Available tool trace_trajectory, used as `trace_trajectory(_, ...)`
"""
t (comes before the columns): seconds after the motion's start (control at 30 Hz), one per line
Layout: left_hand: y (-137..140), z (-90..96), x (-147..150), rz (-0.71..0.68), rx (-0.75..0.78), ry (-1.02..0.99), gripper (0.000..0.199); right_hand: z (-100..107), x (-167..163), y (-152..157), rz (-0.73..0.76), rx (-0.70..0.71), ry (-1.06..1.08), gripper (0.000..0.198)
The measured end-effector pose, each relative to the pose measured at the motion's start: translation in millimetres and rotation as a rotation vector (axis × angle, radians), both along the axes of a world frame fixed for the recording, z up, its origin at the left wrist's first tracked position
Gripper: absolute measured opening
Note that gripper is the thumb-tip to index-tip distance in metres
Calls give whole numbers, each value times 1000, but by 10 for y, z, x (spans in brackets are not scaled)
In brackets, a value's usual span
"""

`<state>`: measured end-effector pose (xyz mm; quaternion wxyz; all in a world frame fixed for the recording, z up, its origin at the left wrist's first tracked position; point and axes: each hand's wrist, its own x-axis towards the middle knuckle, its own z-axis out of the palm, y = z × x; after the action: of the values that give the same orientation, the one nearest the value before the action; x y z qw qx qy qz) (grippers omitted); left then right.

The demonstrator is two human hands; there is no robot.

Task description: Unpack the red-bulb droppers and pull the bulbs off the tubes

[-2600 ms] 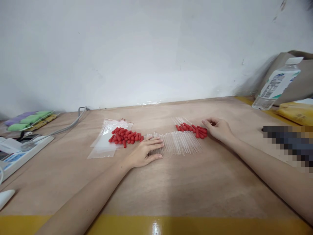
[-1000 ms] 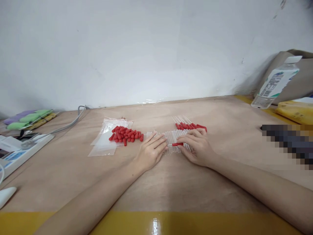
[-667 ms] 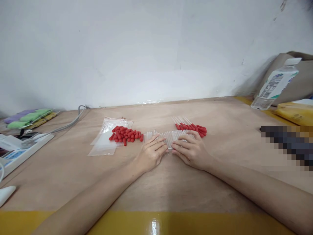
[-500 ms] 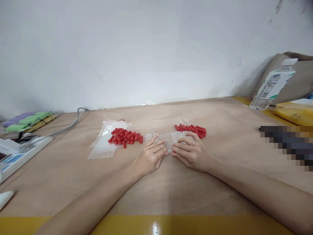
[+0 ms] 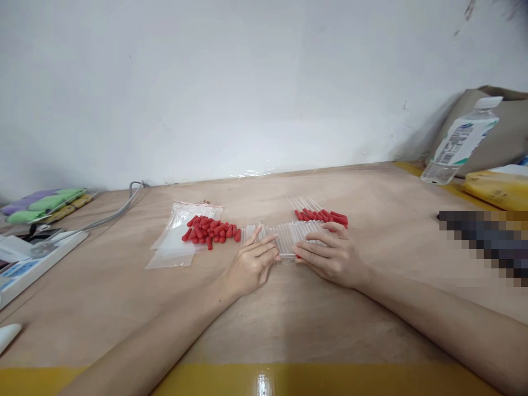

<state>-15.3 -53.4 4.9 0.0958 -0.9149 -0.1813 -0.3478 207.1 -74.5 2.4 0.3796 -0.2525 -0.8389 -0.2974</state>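
A row of clear thin dropper tubes (image 5: 287,237) lies side by side on the brown table between my hands. My left hand (image 5: 253,263) rests over the row's left part, fingers stretched out and partly spread. At the right part, my right hand (image 5: 336,256) has its fingers bent together, with a bit of a red rubber bulb showing at the fingertips; the rest is hidden. Beyond it lie several droppers (image 5: 319,214), tubes with red bulbs on their near ends. To the left of the row is a pile of loose red rubber bulbs (image 5: 208,228).
Clear plastic bags (image 5: 171,250) lie under and beside the pile. At far left are a power strip (image 5: 45,261) with a grey cable (image 5: 111,212) and green and purple packets (image 5: 45,203). A water bottle (image 5: 457,146) leans at right, near a yellow package (image 5: 495,187).
My right hand has shifted slightly right along the tubes, and the gap between my hands is wider. My left hand has moved a little to the left.
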Motion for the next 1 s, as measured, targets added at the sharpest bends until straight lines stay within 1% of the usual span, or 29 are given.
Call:
trace_trajectory(0.1, 44, -5, -72, 18, 8, -37, 13, 19, 98, 17, 44, 18, -3, 16)
trace_trajectory(0.17, 92, -1, -140, 84, 33, -98, 12, 35, 219, 70, 48, -1, 46, 17)
trace_trajectory(0.23, 138, 8, -191, 164, 42, -172, 12, 48, 369, 157, -9, -43, 160, 19)
trace_trajectory(0.3, 173, 20, -204, 233, 24, -216, 12, 50, 523, 267, -128, -92, 316, 16)
trace_trajectory(0.37, 198, 27, -181, 289, -1, -216, 16, 34, 660, 380, -221, -208, 487, 15)
trace_trajectory(0.47, 236, 19, -133, 334, -13, -156, 31, -17, 814, 527, -279, -412, 630, 20)
trace_trajectory(0.53, 267, 1, -118, 323, -9, -134, 38, -64, 882, 603, -356, -529, 722, 22)
trace_trajectory(0.6, 297, -21, -115, 290, 8, -144, 39, -114, 931, 665, -429, -654, 803, 22)
trace_trajectory(0.67, 313, -35, -114, 248, 32, -145, 36, -163, 969, 718, -456, -770, 843, 21)
trace_trajectory(0.73, 307, -35, -104, 206, 55, -110, 34, -206, 1001, 762, -449, -845, 849, 20)
trace_trajectory(0.8, 278, -20, -85, 175, 62, -65, 34, -239, 1028, 796, -445, -874, 850, 21)
trace_trajectory(0.87, 236, 4, -63, 162, 31, -31, 34, -258, 1047, 818, -451, -887, 841, 22)
trace_trajectory(1.0, 159, 55, -35, 156, -106, 24, 26, -263, 1060, 828, -465, -918, 798, 20)
